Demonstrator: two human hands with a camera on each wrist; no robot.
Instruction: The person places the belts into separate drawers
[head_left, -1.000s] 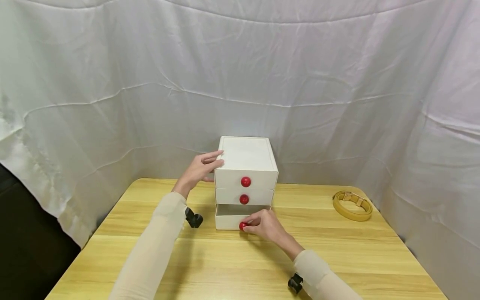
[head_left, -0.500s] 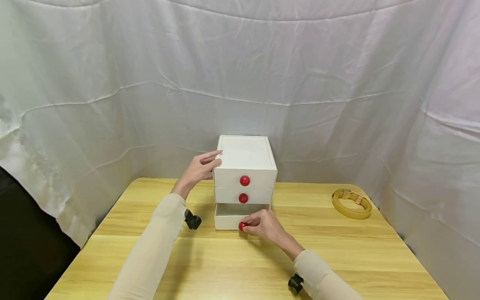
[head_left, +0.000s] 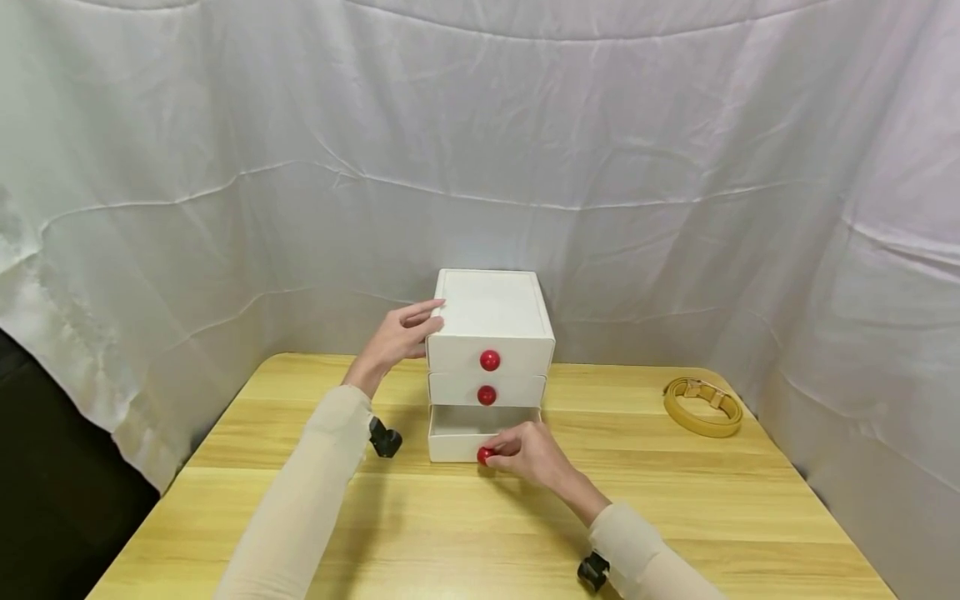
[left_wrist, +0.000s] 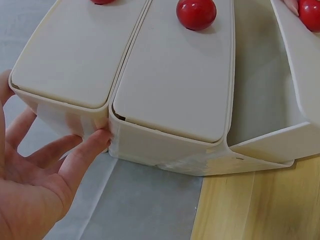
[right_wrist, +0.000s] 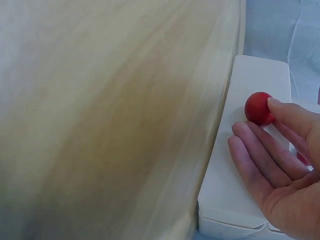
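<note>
A small white three-drawer cabinet stands at the back middle of the wooden table. Each drawer front carries a red knob. The bottom drawer is pulled part way out and shows an empty inside. My right hand pinches the bottom knob; in the right wrist view the thumb tip touches this knob and the fingers lie along the drawer front. My left hand presses straight fingers against the cabinet's left side. In the left wrist view the fingers touch the cabinet's corner.
A coiled yellow belt lies on the table at the back right. White cloth hangs behind and on both sides of the table. Bare wood lies in front of the cabinet. Black wrist mounts sit on both sleeves.
The bottom drawer has slid slightly further out toward me with my right hand on its knob. My left hand stays against the cabinet's side.
</note>
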